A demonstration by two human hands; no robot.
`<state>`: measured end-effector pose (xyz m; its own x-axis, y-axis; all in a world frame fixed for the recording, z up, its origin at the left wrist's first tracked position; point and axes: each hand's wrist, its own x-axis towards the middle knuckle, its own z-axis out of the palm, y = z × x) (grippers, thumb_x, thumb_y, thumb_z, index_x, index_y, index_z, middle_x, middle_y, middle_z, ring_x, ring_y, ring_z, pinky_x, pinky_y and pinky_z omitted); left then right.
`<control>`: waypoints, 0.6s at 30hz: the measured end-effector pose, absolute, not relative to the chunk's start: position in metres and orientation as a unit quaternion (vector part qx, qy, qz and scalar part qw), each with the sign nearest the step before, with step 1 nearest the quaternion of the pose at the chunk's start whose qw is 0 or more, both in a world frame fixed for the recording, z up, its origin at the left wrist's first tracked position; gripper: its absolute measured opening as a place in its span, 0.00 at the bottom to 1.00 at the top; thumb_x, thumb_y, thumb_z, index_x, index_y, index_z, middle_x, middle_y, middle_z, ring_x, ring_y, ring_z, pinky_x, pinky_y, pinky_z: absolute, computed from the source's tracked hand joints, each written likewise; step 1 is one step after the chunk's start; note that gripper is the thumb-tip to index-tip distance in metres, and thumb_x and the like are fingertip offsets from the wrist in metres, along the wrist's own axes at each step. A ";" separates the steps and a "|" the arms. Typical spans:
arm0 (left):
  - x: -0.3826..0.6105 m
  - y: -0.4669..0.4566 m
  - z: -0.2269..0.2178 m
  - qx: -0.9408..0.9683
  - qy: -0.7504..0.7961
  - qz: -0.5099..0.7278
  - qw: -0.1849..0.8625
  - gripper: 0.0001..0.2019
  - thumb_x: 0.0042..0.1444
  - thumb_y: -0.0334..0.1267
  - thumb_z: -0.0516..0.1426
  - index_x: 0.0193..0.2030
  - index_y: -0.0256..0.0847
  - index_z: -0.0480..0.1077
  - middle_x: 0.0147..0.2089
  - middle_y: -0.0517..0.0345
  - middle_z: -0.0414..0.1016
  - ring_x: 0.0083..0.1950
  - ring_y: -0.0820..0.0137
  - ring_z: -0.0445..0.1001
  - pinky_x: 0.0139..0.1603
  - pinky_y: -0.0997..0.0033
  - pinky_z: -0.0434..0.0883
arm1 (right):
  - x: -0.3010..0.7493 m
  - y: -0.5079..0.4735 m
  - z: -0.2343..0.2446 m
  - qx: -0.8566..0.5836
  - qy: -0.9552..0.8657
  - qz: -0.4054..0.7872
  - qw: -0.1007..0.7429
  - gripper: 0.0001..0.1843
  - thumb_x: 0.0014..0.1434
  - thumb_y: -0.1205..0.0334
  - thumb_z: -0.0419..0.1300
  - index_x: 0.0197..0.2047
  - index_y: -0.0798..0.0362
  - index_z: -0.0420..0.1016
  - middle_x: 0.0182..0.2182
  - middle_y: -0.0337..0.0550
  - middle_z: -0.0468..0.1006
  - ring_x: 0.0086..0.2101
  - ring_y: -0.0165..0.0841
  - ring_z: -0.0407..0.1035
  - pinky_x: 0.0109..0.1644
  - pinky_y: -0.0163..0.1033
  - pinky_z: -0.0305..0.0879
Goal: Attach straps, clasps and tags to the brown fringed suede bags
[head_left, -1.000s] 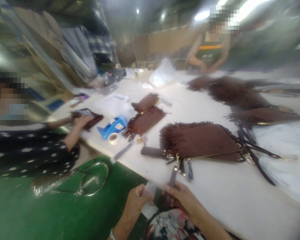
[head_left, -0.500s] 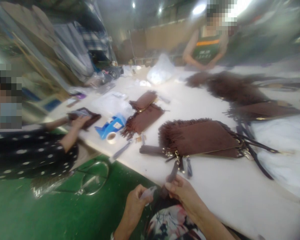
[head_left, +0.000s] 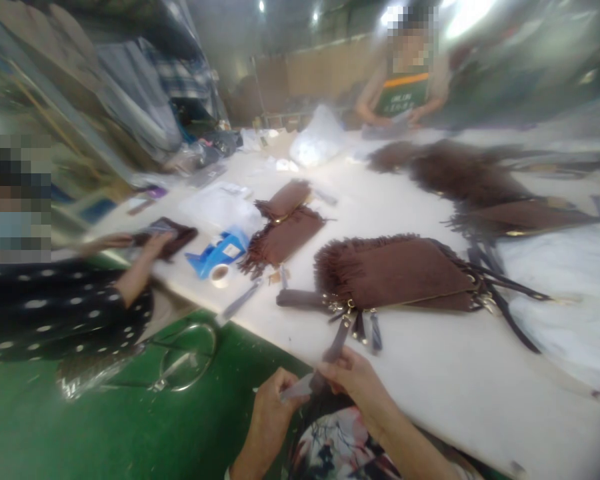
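Note:
Between my two hands, at the table's near edge, is a dark brown strap [head_left: 336,343] with a gold clasp at its far end. My right hand [head_left: 353,377] is closed on this strap near its lower end. My left hand [head_left: 275,403] pinches a small clear plastic sleeve [head_left: 299,388], whose tip meets or overlaps the strap's end. Just beyond lies a brown fringed bag [head_left: 395,270] with gold hardware. More dark straps [head_left: 303,299] with clasps rest along its near side, one of them in clear plastic [head_left: 376,331].
A blue tape dispenser [head_left: 217,253] and a tape roll [head_left: 221,275] lie left, by smaller fringed pouches [head_left: 290,233]. More brown fringed bags [head_left: 480,180] are piled right. One co-worker [head_left: 140,267] handles a brown item at left; another [head_left: 405,97] stands across the white table [head_left: 420,393].
The plastic sleeve in my left hand has come against the strap's end, and my right hand has shifted slightly left. The person across the table now holds a greyish item.

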<state>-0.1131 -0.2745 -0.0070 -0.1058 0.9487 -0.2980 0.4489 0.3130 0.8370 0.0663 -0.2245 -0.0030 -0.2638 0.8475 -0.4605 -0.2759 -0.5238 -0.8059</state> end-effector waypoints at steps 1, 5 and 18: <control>-0.113 -0.275 -0.007 0.521 0.686 0.283 0.421 0.09 0.48 0.42 0.61 0.30 0.39 0.70 0.28 0.62 0.71 0.32 0.69 0.67 0.33 0.73 0.60 | 0.066 -0.224 -0.005 -0.475 -0.309 0.730 0.382 0.22 0.41 0.50 0.72 0.32 0.54 0.69 0.18 0.31 0.67 0.18 0.23 0.57 0.23 0.30 0.52; -0.112 -0.279 -0.010 0.569 0.684 0.267 0.371 0.06 0.52 0.40 0.58 0.31 0.41 0.68 0.30 0.62 0.70 0.35 0.69 0.67 0.36 0.73 0.59 | 0.065 -0.222 -0.010 -0.499 -0.313 0.703 0.398 0.21 0.41 0.51 0.72 0.31 0.54 0.69 0.17 0.31 0.66 0.19 0.24 0.57 0.22 0.30 0.52; -0.105 -0.283 -0.026 0.458 0.690 0.311 0.466 0.10 0.49 0.44 0.61 0.27 0.39 0.68 0.25 0.64 0.69 0.28 0.71 0.65 0.31 0.74 0.59 | 0.059 -0.226 -0.012 -0.523 -0.282 0.701 0.394 0.22 0.40 0.50 0.71 0.32 0.54 0.70 0.19 0.33 0.69 0.21 0.26 0.61 0.23 0.30 0.53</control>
